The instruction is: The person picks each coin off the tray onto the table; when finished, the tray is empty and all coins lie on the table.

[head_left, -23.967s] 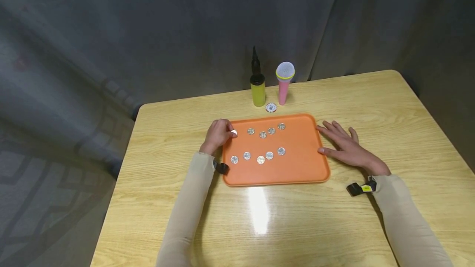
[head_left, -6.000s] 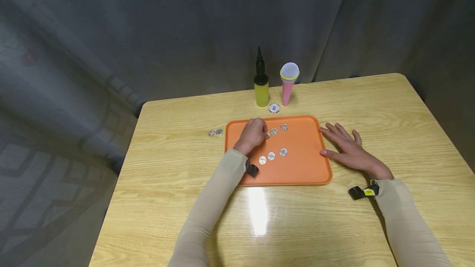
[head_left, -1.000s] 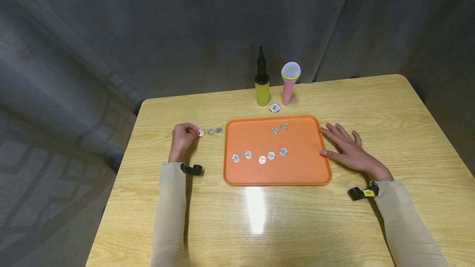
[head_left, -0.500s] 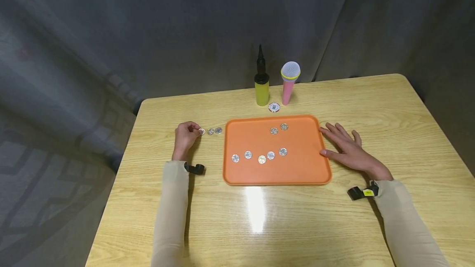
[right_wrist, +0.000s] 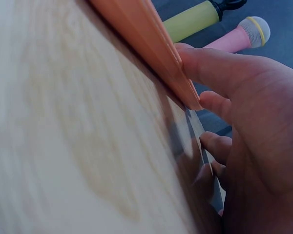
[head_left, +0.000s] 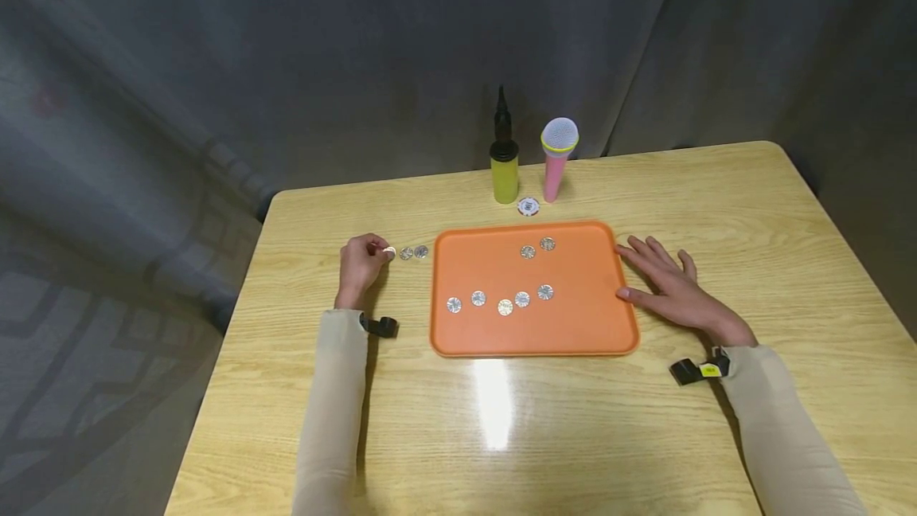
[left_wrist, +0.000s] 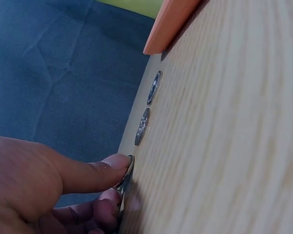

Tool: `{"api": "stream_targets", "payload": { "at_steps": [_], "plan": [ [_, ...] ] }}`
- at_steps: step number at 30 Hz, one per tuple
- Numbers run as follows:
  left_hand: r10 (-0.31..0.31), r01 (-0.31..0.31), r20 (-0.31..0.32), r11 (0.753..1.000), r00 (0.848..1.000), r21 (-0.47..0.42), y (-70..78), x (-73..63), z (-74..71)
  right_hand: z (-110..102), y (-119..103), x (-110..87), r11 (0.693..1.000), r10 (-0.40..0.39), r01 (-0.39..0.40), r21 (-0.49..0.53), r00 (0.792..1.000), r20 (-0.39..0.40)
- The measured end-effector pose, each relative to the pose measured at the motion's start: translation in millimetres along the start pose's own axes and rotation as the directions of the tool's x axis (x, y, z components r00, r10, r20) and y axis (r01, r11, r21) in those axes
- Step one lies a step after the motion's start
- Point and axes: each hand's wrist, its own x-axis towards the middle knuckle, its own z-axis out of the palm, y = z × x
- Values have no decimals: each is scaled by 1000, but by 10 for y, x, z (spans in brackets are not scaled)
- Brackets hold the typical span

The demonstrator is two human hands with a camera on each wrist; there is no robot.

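Observation:
My left hand (head_left: 361, 265) pinches a silver coin (left_wrist: 131, 165) between thumb and fingers, close over the table left of the tray. Just to the right of it, two more coins lie flat in a row, the nearer coin (head_left: 406, 253) and the farther coin (head_left: 421, 252). The orange tray (head_left: 587, 333) holds two coins at the back, among them a coin (head_left: 528, 252), and several in a front row, one being a gold-toned coin (head_left: 505, 307). My right hand (head_left: 673, 291), fingers spread, touches the tray's right rim with thumb and fingertip.
Behind the tray stand a yellow-green hand pump (head_left: 505, 181) with a black top and a pink toy microphone (head_left: 554, 173). A white and red poker chip (head_left: 528, 206) lies in front of them. Grey curtain (head_left: 401, 62) hangs behind the wooden table (head_left: 286, 373).
Over the earlier frames, three coins have left the tray's back row: two lie on the table, one is in my left hand. It has lately edged right. The right hand stays put.

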Motion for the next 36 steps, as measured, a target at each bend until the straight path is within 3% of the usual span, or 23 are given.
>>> {"api": "stream_targets", "payload": {
  "at_steps": [6,21,29,36],
  "plan": [
    [28,-27,-5,999,1000,26,12,-6,-7,-5,-6,6,1000,6,-6,-1,1000,1],
    [-25,26,23,998,999,-55,28,-28,-74,3,-4,5,1000,13,-13,4,1000,5],
    [54,-55,-12,995,998,-84,178,-37,-71,-6,3,0,1000,12,-12,-7,1000,-1],
    [110,-107,23,989,994,-103,388,-60,21,3,4,6,1000,5,-5,3,1000,-2]
  ]
}}
